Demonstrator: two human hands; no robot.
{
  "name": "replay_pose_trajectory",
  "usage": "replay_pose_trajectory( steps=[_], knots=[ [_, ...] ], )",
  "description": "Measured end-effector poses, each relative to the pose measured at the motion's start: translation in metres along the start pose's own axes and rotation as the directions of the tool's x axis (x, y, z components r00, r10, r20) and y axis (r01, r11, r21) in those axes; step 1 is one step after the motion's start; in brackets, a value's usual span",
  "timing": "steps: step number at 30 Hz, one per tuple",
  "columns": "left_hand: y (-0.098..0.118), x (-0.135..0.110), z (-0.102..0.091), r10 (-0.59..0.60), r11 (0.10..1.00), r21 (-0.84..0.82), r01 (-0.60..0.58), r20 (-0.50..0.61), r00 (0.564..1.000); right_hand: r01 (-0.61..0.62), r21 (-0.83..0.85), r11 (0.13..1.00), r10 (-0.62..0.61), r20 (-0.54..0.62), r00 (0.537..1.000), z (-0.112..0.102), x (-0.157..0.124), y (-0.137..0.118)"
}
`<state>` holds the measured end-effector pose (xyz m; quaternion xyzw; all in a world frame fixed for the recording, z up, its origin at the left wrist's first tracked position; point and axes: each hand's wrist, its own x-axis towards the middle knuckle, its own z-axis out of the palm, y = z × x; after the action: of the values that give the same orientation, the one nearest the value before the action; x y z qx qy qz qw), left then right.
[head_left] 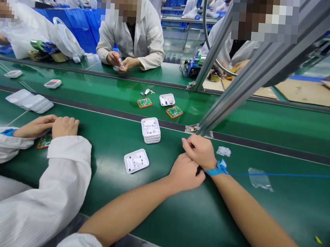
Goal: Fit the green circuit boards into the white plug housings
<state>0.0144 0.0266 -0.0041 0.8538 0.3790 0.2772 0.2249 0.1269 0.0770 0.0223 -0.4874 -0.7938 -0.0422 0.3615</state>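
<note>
My left hand [185,172] rests on the green table with its fingers curled in, against my right hand [204,150]. The right hand is loosely closed too and wears a blue wrist strap [218,168]. No object shows in either; the palms face away from me. Left of my hands lies a white plastic housing [136,161], inner side up. Behind it stands a stack of similar white housings [150,129]. A small pile of clear plastic pieces [223,151] lies just right of my right hand.
A metal post [217,108] rises beyond my hands. The conveyor [113,93] carries orange-edged circuit boards [174,111] and an open white housing [167,99]. A clear bag [260,179] lies at right, under the blue strap cord. A co-worker's hands [64,127] work at left; others sit opposite.
</note>
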Motion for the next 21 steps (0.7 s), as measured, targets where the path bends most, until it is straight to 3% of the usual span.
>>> replay_pose_trajectory(
  steps=[6,10,14,21],
  knots=[
    [-0.001,-0.001,0.000,0.000,1.000,-0.003,0.000,0.019,1.000,0.052,-0.019,0.998,-0.048,0.142,0.989,-0.004,0.002,-0.008],
    [-0.001,-0.001,-0.001,-0.005,1.000,-0.029,0.004,-0.005,1.000,-0.128,0.128,0.984,0.091,0.263,0.960,0.000,0.005,-0.006],
    [0.003,0.000,-0.001,0.006,1.000,0.007,-0.006,-0.025,1.000,-0.336,0.269,0.903,0.236,0.344,0.909,0.005,0.003,0.004],
    [0.005,-0.003,-0.001,-0.001,0.998,0.071,0.001,0.000,1.000,-0.361,0.316,0.877,0.238,0.366,0.900,0.007,0.002,0.008]
  ],
)
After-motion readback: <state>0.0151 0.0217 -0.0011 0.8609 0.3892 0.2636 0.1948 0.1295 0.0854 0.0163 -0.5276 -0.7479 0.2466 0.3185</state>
